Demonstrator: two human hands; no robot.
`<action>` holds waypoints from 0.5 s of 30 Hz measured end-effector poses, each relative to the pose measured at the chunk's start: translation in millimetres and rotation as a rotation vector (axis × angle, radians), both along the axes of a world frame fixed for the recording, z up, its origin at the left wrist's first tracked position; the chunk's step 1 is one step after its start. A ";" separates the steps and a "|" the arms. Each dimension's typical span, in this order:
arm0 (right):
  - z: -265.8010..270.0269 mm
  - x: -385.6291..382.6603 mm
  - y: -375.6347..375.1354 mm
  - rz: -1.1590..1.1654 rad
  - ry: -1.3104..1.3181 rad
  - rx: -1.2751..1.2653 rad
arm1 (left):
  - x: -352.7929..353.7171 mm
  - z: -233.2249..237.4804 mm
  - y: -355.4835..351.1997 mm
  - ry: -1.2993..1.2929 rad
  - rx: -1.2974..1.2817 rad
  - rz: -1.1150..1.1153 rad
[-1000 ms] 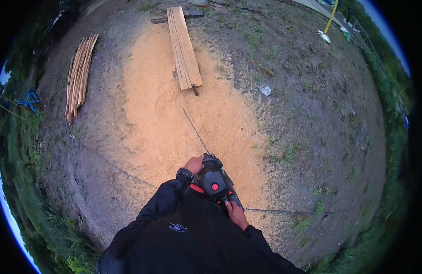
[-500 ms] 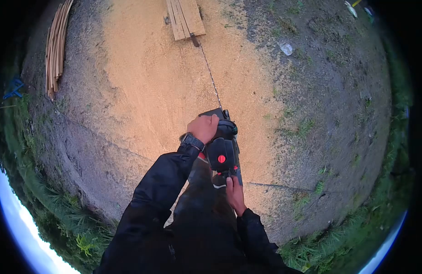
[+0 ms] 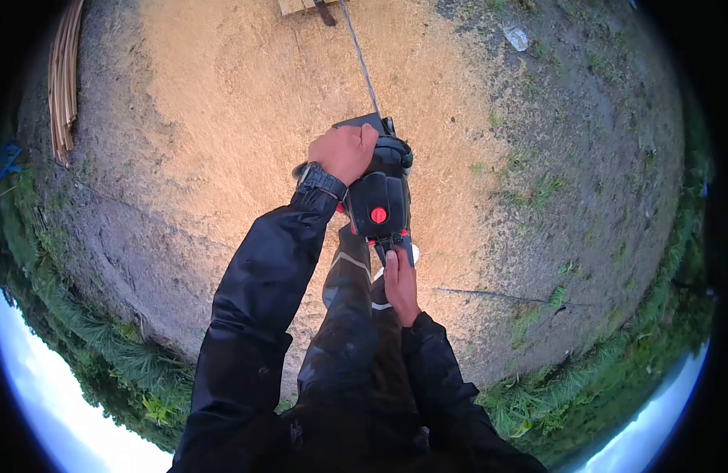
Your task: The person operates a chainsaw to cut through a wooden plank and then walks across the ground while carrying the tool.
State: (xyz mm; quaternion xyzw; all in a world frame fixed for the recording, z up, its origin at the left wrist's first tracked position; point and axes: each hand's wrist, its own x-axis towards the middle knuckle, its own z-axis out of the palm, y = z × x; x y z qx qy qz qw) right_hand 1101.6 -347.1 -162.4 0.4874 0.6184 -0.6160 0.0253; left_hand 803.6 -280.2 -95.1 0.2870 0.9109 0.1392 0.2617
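A black chainsaw (image 3: 380, 193) with a red round knob on its top is held out in front of my legs. Its long thin bar (image 3: 359, 59) points forward over the sawdust, edge-on to me. My left hand (image 3: 344, 153), with a watch at the wrist, is closed around the front handle. At the back, my right hand (image 3: 399, 282) grips the rear handle, thumb on top; its other fingers are partly hidden. Beyond the bar, at the top edge, the end of a wooden board (image 3: 295, 6) shows, with a dark brown piece (image 3: 325, 13) at its end.
Sawdust (image 3: 246, 102) covers the ground ahead. Long thin wood strips (image 3: 63, 87) lie stacked at the far left. A crumpled clear plastic piece (image 3: 517, 38) sits at the upper right. A dark line, perhaps a cord (image 3: 490, 296), crosses the ground at right. Grass rings the edges.
The chainsaw and both hands have moved forward, higher in view. The boards have slipped mostly out of the top edge. The bar now lies to the right of the dark brown piece.
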 end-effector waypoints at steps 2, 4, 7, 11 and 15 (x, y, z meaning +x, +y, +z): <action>-3.9 -1.9 3.4 0.003 0.024 -0.001 | -2.8 -5.4 2.1 -0.010 -0.002 -0.002; -8.3 -2.4 3.2 -0.003 0.020 0.008 | -3.5 -6.1 3.5 -0.014 -0.017 0.005; -11.7 -3.1 7.7 -0.007 0.022 0.024 | -4.4 -11.4 6.7 -0.016 -0.025 0.005; -11.3 -3.8 10.2 0.018 0.007 0.016 | -3.3 -5.3 7.6 0.023 -0.017 -0.021; -10.9 -5.5 10.7 0.031 -0.061 -0.049 | -5.0 -4.6 9.2 -0.002 -0.043 -0.035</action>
